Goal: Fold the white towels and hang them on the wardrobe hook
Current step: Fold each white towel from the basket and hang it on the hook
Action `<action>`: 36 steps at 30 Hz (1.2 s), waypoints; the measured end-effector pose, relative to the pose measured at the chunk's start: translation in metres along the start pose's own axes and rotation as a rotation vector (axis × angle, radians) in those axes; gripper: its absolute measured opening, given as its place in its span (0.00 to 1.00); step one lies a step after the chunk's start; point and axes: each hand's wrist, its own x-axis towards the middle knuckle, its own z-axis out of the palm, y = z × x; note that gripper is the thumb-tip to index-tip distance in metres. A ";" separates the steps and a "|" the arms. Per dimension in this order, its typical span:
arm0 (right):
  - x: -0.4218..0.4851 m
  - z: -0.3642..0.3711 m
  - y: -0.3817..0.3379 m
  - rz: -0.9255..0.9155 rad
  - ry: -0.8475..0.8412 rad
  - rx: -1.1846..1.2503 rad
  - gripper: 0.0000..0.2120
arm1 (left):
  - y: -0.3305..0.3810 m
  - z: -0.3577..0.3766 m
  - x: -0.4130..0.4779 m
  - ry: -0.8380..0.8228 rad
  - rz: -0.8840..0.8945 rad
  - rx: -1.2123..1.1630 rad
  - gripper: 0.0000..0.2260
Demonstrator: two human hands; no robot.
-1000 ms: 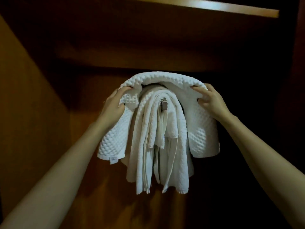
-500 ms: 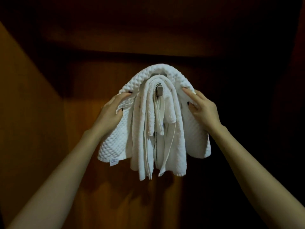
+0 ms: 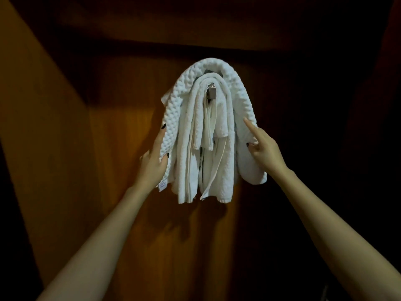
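White folded terry towels (image 3: pixel 217 166) drape over a small silver metal hook (image 3: pixel 211 94). Below it — left hand (image 3: pixel 152 168) and right hand (image 3: pixel 265 153) grip the outer edges.

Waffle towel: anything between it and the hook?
Yes. Smoother folded towels already hang on the hook, and the waffle towel drapes over them, not on bare metal. Only the hook's tip shows.
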 end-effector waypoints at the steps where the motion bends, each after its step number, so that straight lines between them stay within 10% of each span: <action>1: -0.003 0.001 -0.002 0.011 -0.003 0.033 0.39 | 0.003 0.000 -0.002 -0.021 -0.020 0.001 0.40; 19: -0.037 0.031 -0.036 0.134 -0.022 0.301 0.32 | 0.015 0.017 -0.022 -0.224 -0.132 -0.197 0.27; 25: -0.106 0.065 -0.074 0.156 0.159 0.108 0.23 | -0.020 -0.007 -0.085 -0.205 -0.107 0.093 0.27; 36: -0.282 0.160 -0.164 0.255 -0.496 0.088 0.23 | -0.021 -0.055 -0.295 -0.563 -0.219 0.250 0.25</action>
